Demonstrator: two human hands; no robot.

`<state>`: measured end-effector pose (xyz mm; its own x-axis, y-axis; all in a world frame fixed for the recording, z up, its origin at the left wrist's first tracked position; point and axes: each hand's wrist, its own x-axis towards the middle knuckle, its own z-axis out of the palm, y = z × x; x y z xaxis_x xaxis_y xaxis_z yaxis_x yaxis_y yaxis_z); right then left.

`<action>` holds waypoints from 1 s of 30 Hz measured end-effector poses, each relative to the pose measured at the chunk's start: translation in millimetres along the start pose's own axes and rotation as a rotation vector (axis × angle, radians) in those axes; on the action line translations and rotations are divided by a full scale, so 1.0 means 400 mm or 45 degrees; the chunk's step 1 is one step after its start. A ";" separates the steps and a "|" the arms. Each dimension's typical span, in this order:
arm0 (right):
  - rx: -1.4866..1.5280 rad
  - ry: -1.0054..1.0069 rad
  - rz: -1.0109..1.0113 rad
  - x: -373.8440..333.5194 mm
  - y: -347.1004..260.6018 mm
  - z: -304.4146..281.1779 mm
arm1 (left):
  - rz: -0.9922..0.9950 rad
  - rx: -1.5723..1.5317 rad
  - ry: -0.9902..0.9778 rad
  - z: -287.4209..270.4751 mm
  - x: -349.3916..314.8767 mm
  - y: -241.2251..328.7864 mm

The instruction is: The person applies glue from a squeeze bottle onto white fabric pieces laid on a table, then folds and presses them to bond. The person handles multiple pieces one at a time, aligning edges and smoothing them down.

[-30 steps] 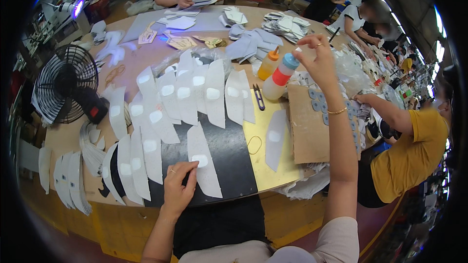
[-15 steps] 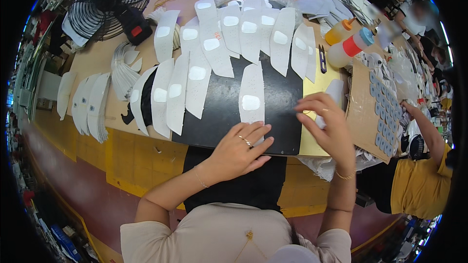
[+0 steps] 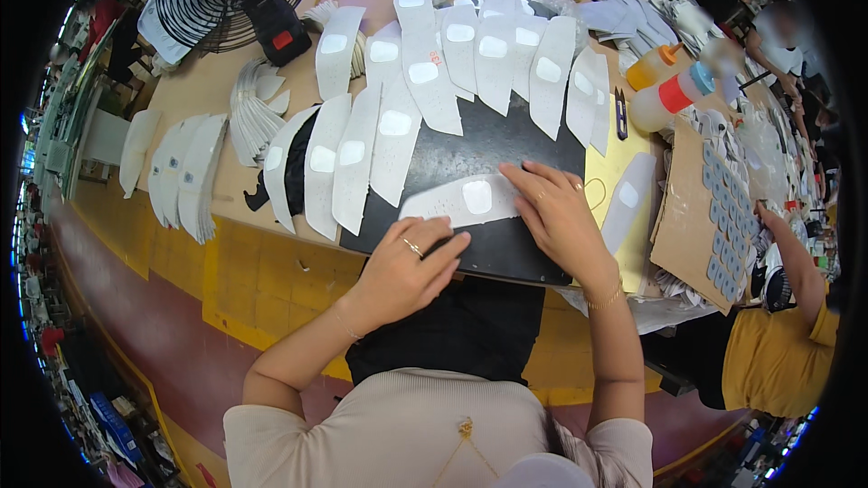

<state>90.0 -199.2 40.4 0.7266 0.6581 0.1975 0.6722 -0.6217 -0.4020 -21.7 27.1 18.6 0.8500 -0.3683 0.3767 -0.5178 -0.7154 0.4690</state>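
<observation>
The white panel [image 3: 445, 204] lies crosswise on the black mat [image 3: 515, 253], directly in front of the person; the mat appears to provide flat, firm backing. Left hand [image 3: 398, 269]: bent fingers at the panel's left end. Right hand [image 3: 559, 217]: fingers extended over the right end, not clenched. Whether either hand pinches the panel or merely steadies it cannot be told. Contact at the ends leaves the central patch [image 3: 477, 198] uncovered.

Beyond the mat's left and far edges, similar patched panels [image 3: 395, 149] overlap in a fan, a layout that keeps their patches exposed. To the right, on a yellow sheet [image 3: 597, 152], lie one grey panel [image 3: 627, 208] and the snips [image 3: 621, 115], within easy reach. The blue-capped bottle [image 3: 667, 99] stands just beside, clear of the mat. All rest on the desk [image 3: 203, 90].
</observation>
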 end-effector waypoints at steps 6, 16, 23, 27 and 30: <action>-0.026 0.195 0.132 -0.091 -0.021 0.033 | -0.167 0.137 0.149 0.006 0.012 -0.004; 0.153 0.086 0.603 -0.047 -0.053 0.018 | -0.454 0.267 -0.003 0.000 0.092 -0.034; 0.660 0.267 0.563 -0.024 -0.022 -0.011 | -0.529 -0.074 -0.185 -0.047 0.129 -0.052; 0.465 0.329 0.421 0.066 0.008 -0.067 | -0.550 -0.317 0.054 -0.044 0.155 -0.070; 0.469 0.334 0.482 0.137 0.042 -0.086 | -0.515 -0.368 0.193 -0.075 0.236 -0.138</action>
<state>146.1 -188.2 75.3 0.9487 0.2630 0.1756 0.3001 -0.5731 -0.7625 84.2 49.7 52.0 0.9752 0.0096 0.2211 -0.1744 -0.5815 0.7946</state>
